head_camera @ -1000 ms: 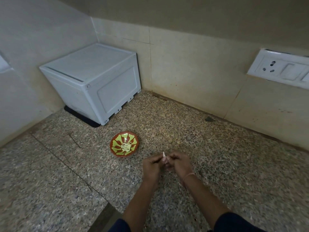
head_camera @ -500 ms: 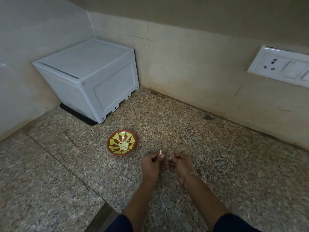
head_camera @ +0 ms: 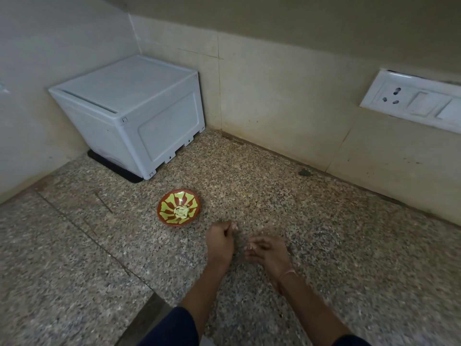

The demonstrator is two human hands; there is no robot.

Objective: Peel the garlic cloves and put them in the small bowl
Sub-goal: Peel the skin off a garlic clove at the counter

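Head camera looks down on a speckled grey-brown granite counter (head_camera: 274,196) that runs into a corner of beige tiled walls. On the counter stands a small round clay bowl (head_camera: 166,219), red-brown with a yellow-green leaf pattern painted inside. In the middle of this bowl lies a little heap of pale peeled garlic cloves (head_camera: 181,211); how many they are I cannot count. Behind the bowl, in the corner, stands a white plastic box with a closed flat lid (head_camera: 132,113), on a dark mat. What is inside the box cannot be seen.

Both hands are low over the counter, in front and to the right of the bowl, apart from each other with a gap of bare stone between them. The left hand (head_camera: 220,242) is the one nearer to the bowl, just beside its right rim but not touching it. Its fingers are curled tightly, and thumb and forefinger pinch a small pale bit (head_camera: 234,228) at their tips. The picture is blurred there, so I cannot tell if it is a clove or only skin. The right hand (head_camera: 270,250) has loosely curled fingers with something pale at the tips; whether it holds anything, I cannot tell.

On the right wall is a white switch and socket panel (head_camera: 411,101).
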